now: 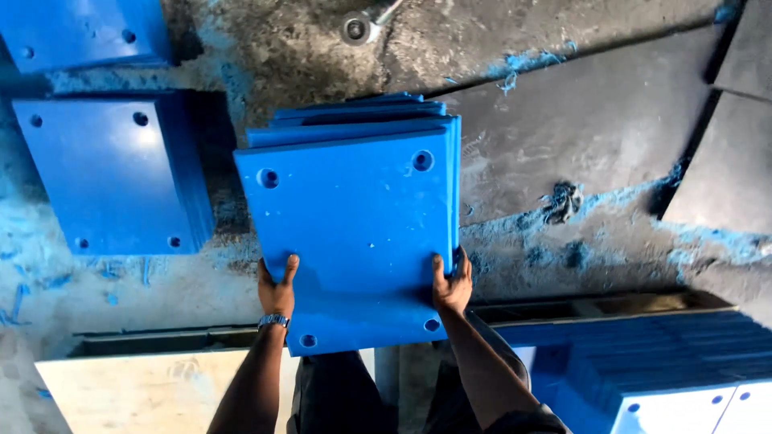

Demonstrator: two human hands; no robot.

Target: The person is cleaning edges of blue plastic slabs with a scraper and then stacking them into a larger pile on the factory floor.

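Blue rigid plastic square plate with corner holes tops a matching stack, right of another blue stack. Left hand and right hand clamp its lower side edges. It looks stiff, smooth, probably heavy; edge grips suit it.

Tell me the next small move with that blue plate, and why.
Probably slide the top blue plate forward until its edges line up with the stack of plates beneath. Both hands, left hand and right hand, grip its near edge, and it overhangs toward the person while the lower plates' far edges show beyond it.
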